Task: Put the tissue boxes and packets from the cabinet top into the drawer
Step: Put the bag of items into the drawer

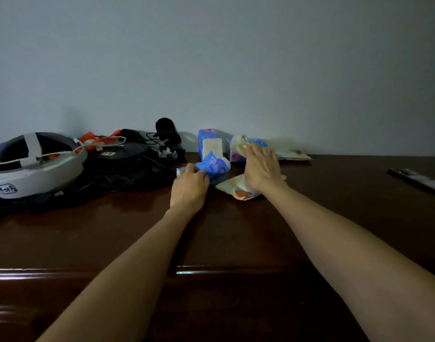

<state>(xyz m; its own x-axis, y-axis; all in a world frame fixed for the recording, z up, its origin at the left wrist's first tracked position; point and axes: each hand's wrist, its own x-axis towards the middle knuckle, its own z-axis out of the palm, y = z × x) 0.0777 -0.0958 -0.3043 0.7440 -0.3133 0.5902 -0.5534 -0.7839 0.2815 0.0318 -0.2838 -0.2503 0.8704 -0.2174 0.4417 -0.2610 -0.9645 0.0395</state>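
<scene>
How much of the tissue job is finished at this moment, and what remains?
Nothing looks put away yet; no open drawer is in view. In hand: the left hand grips a blue tissue packet, and the right hand reaches onto a blurred packet near the wall. Left on the cabinet top: an upright blue pack, a yellowish packet under the right wrist, and another flat one.

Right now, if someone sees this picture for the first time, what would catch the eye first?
Two bare arms reach across the dark cabinet top. The left hand grips a blue tissue packet at the centre, and the right hand reaches toward a pale packet near the wall. At far left lies a white headset on a tangle of black gear.
</scene>
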